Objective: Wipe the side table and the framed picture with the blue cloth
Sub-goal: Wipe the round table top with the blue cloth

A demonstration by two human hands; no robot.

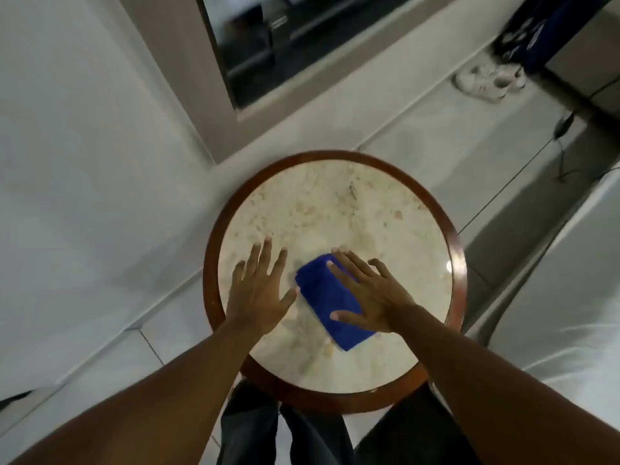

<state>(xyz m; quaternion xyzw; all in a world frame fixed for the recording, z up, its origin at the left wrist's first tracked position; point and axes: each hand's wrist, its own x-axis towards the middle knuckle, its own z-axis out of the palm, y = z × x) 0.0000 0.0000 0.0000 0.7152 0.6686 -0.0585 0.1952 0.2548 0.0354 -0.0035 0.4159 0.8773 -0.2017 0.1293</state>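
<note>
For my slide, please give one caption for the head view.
Right hand presses the blue cloth flat on the side table; left hand rests beside it.

Pale tiled room seen from above, slightly blurred.

A white wall [84,146] fills the left of the frame; the light tiled floor [436,129] runs diagonally from lower left to upper right. At top centre is a grey-framed dark opening [255,45]. White shoes [488,82] lie at upper right beside a dark blue item [543,28]. A black cable [563,129] trails at right, above a white bed [570,297].
</note>
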